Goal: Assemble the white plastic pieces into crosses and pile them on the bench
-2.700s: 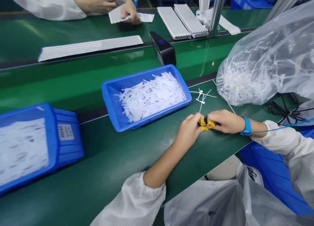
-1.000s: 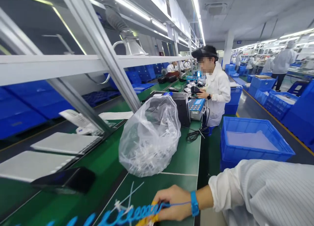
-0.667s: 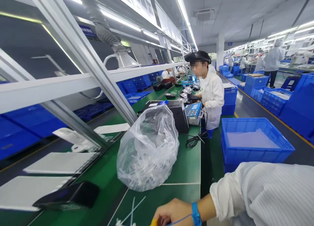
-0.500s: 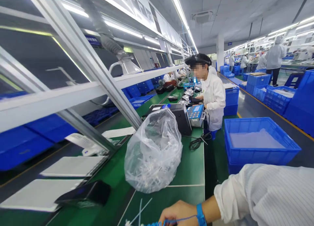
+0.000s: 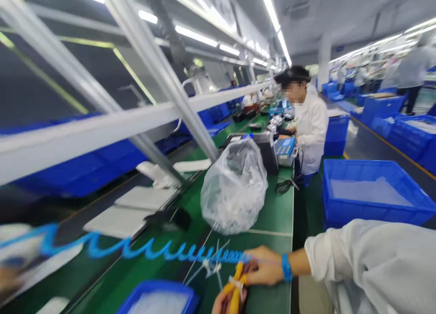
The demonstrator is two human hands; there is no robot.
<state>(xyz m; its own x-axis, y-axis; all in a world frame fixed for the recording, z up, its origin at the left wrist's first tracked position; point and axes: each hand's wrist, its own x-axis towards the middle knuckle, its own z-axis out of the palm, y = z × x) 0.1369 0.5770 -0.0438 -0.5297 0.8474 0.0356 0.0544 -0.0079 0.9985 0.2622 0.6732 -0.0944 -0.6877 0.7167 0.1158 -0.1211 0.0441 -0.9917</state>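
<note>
My right hand wears a blue wrist strap. Its fingers close on a yellow, two-armed thing with crossed, handle-like parts and a white band round the middle; its exact kind is unclear. At the bottom edge, my left hand grips its lower part, mostly out of frame. A blue coiled cord stretches leftward from near my right hand across the bench. White cable ties lie just left of the hands on the green bench. Beyond them stands a clear plastic bag full of small whitish pieces.
A blue tray with whitish contents sits at the lower front. Black devices and white panels line the left side. A blue crate stands right of the bench. A co-worker works farther along; a blurred hand shows far left.
The view has swung left and down. My left hand, the yellow thing and the blue tray have come into view, and the coiled cord now shows stretched out leftward.
</note>
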